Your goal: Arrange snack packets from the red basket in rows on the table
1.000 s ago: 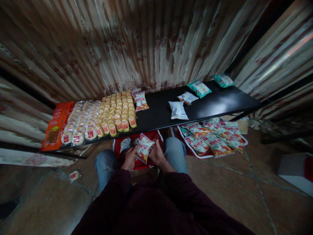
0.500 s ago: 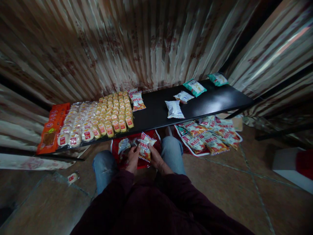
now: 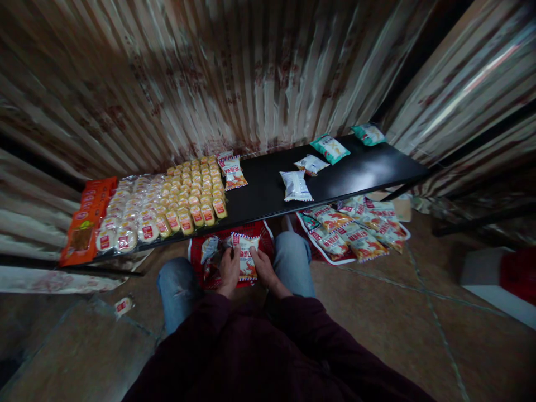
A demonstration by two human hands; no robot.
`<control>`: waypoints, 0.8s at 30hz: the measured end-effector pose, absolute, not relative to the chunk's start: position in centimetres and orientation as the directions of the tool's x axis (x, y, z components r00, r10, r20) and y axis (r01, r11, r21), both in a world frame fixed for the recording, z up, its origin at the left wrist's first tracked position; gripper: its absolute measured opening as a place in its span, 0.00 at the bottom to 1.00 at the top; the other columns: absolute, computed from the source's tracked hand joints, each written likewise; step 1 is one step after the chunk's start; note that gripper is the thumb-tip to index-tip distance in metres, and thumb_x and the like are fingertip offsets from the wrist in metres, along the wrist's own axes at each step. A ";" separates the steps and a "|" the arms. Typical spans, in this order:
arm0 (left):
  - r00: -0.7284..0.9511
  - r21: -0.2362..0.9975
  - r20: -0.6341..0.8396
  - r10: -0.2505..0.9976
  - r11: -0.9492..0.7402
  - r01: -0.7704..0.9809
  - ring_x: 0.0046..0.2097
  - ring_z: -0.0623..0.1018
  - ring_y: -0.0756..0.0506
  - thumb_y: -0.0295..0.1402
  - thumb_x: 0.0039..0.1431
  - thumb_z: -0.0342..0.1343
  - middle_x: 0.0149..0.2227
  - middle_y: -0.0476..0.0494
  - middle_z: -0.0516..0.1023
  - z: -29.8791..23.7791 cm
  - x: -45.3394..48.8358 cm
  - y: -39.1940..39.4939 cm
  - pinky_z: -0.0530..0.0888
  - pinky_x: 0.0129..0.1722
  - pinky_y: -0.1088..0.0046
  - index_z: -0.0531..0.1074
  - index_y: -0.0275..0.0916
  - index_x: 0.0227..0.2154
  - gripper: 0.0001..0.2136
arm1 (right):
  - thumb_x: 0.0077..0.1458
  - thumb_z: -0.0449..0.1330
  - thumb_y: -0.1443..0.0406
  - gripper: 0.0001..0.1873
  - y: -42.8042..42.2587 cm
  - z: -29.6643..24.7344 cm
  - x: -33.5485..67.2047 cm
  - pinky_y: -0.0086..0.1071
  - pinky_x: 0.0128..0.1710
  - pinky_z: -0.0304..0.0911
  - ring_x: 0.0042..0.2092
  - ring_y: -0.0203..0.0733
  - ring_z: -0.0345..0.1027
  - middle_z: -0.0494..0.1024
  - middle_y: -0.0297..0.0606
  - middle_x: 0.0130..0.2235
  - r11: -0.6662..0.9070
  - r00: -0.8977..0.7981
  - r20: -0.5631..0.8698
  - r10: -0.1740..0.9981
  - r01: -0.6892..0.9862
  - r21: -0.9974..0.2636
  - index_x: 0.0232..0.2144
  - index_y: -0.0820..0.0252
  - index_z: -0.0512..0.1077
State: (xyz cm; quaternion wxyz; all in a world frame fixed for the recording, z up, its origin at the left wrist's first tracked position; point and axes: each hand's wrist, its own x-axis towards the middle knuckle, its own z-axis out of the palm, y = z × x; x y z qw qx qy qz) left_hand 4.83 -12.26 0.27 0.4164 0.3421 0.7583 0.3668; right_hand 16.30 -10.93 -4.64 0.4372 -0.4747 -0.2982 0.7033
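Note:
Between my knees I hold a snack bag [image 3: 247, 258], white, red and orange, upright with its printed front toward me. My left hand [image 3: 229, 272] grips its left edge, thumb on the front. On the opposite edge, my right hand [image 3: 264, 268] is closed the same way. Right below is a red basket [image 3: 268, 239] holding a few wrapped packs, partly hidden by my hands and the bag. Two similar snack bags [image 3: 234, 173] lie on the black table [image 3: 259, 192] beside rows of yellow wrapped cakes [image 3: 195, 192].
White wrapped cakes [image 3: 138, 207] and orange packets [image 3: 86, 223] fill the table's left end. Toward its right lie a silvery-white bag [image 3: 296, 186] and green bags [image 3: 330, 148]. A second basket [image 3: 349, 259] heaped with snack bags stands by my right knee. One wrapped cake [image 3: 124, 306] lies on the floor.
The snack bag in my hands has gone from tilted and twisted to straight and flat, its front now fully facing me. Both hands keep hold of it. The view has shifted slightly.

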 end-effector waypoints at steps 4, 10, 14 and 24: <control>-0.455 0.802 -0.357 0.816 0.517 0.299 0.45 0.75 0.38 0.45 0.59 0.47 0.37 0.37 0.78 -0.1 5.1 -12.7 0.67 0.47 0.67 0.72 0.42 0.31 0.14 | 0.46 0.60 0.42 0.29 -11.0 -4.8 16.6 0.38 0.37 0.70 0.37 0.50 0.74 0.80 0.39 0.29 -0.403 -0.150 -0.376 0.915 -0.262 -0.877 0.34 0.62 0.75; -0.455 0.806 -0.381 0.805 0.530 0.263 0.43 0.76 0.39 0.43 0.62 0.43 0.35 0.38 0.78 -1.0 4.7 -12.5 0.67 0.46 0.68 0.70 0.42 0.28 0.15 | 0.48 0.59 0.43 0.26 -11.1 -5.4 16.6 0.39 0.38 0.70 0.37 0.49 0.74 0.80 0.40 0.29 -0.430 -0.168 -0.397 0.902 -0.296 -0.853 0.35 0.59 0.76; -0.507 0.803 -0.384 0.772 0.550 0.229 0.43 0.76 0.40 0.42 0.61 0.46 0.35 0.38 0.78 -1.2 4.5 -12.0 0.66 0.46 0.68 0.71 0.42 0.30 0.13 | 0.48 0.59 0.44 0.26 -11.0 -5.1 16.5 0.38 0.37 0.69 0.35 0.47 0.74 0.80 0.38 0.30 -0.461 -0.181 -0.425 0.887 -0.297 -0.836 0.35 0.59 0.76; -0.620 0.824 -0.273 0.735 0.512 0.244 0.45 0.74 0.43 0.36 0.57 0.52 0.40 0.39 0.76 -3.3 3.5 -11.9 0.66 0.48 0.69 0.68 0.40 0.34 0.06 | 0.42 0.66 0.50 0.21 -10.9 -5.0 16.0 0.33 0.31 0.65 0.28 0.40 0.70 0.78 0.32 0.26 -0.478 -0.167 -0.448 0.879 -0.336 -0.812 0.34 0.58 0.74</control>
